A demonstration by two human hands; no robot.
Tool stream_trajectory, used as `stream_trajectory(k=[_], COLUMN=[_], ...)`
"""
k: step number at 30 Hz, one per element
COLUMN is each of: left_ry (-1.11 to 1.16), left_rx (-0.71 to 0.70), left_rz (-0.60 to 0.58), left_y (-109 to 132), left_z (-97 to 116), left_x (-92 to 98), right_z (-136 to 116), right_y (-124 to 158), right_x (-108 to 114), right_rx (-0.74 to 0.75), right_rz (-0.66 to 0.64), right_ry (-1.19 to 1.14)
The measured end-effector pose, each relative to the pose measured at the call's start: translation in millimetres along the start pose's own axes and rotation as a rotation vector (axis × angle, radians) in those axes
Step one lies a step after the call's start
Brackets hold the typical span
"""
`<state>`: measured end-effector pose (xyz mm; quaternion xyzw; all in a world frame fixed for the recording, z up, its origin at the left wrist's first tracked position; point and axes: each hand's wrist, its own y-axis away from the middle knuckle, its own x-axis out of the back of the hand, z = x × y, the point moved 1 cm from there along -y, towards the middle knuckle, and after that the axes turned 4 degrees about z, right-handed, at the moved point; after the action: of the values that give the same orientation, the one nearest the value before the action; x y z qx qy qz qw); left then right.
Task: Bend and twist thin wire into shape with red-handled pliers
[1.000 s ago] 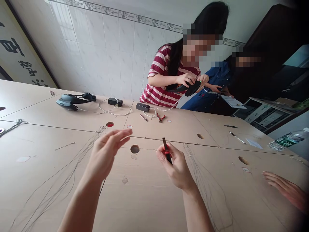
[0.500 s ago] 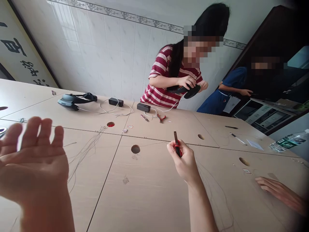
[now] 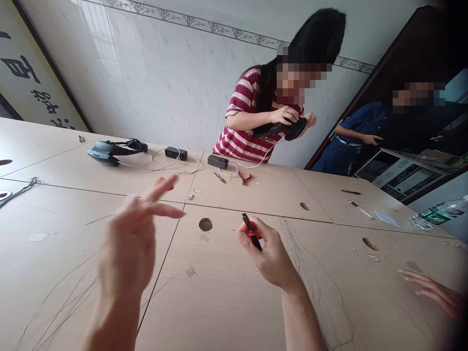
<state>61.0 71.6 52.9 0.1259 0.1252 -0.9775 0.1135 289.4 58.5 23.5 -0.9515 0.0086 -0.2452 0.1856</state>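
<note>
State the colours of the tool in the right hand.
The tool is dark with red near its middle, seen best in the head view.

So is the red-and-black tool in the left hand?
No, the right hand grips the red-and-black tool, with the left hand apart.

I'm seeing soft daylight falling across the worktop point(image 3: 219, 307), pale glare shining on the tiled wall point(image 3: 146, 92), the left hand point(image 3: 127, 243) showing blurred, and the right edge darkening into black.
</note>
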Motion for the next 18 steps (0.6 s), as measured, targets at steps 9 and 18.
stream_trajectory(k=[9, 18], left_ry=[-0.071, 0.061], left_rx=[0.370, 0.623], left_rz=[-0.549, -1.405], left_y=[5.7, 8.4], left_z=[-41.2, -54.2], left_x=[-50.0, -50.3], right_z=[-2.5, -4.3], right_y=[2.7, -0.4], right_x=[1.6, 8.8], right_rx=[0.012, 0.043], right_rz=[-0.011, 0.062], right_ry=[-0.007, -0.021])
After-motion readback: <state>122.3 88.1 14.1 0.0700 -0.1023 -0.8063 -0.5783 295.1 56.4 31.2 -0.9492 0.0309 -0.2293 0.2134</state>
